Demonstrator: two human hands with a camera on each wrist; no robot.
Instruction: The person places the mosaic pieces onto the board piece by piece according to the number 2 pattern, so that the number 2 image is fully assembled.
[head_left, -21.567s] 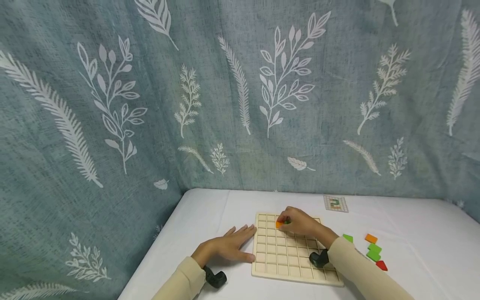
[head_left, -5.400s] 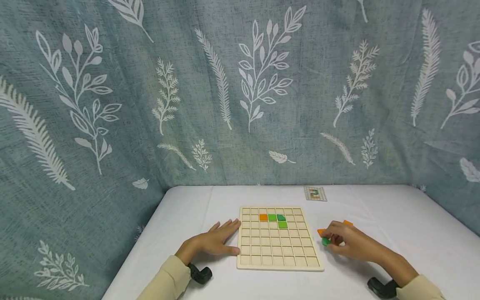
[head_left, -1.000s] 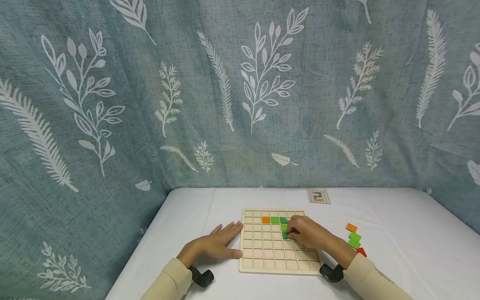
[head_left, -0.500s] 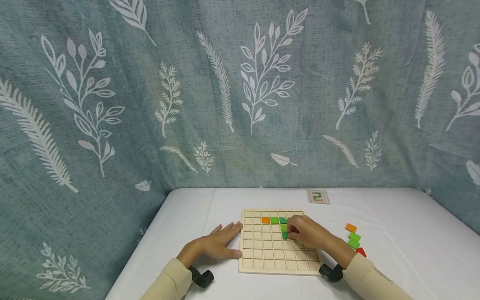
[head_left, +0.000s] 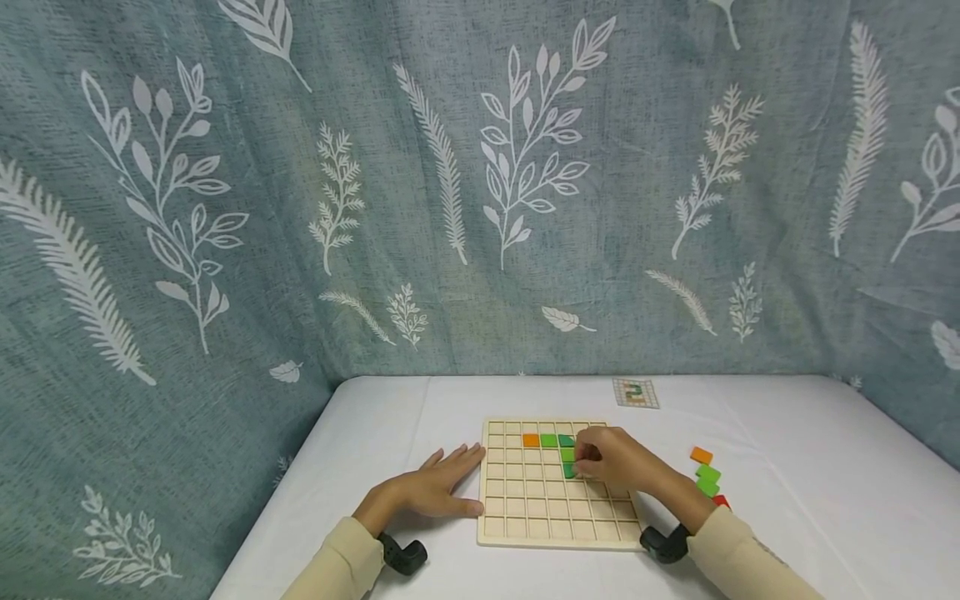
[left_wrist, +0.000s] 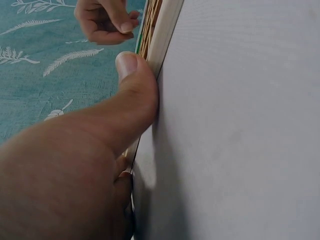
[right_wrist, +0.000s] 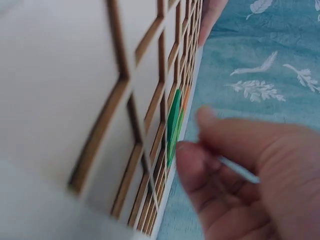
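Note:
A pale wooden grid board (head_left: 525, 507) lies on the white table. In its upper part sit an orange square tile (head_left: 531, 440), a light green tile (head_left: 548, 440) and a dark green tile (head_left: 566, 440) with a rounded corner. Below that run another light green tile (head_left: 567, 455) and a second dark green tile (head_left: 569, 471). My right hand (head_left: 618, 458) hovers beside these last two, fingers loosely bent; the right wrist view shows a gap between thumb and index finger, nothing held. My left hand (head_left: 438, 485) lies spread on the table, fingertips and thumb at the board's left edge.
Right of the board lie a loose orange tile (head_left: 701, 455), light green tiles (head_left: 708, 472) and a red tile (head_left: 722, 501) partly hidden by the sleeve. A small pattern card (head_left: 636, 393) lies at the back. A patterned curtain (head_left: 480, 183) hangs behind the table.
The dark green tile, in my right hand beside the board several seconds ago, now lies in the grid below the light green one. My right hand has just risen slightly from it. The left stays put.

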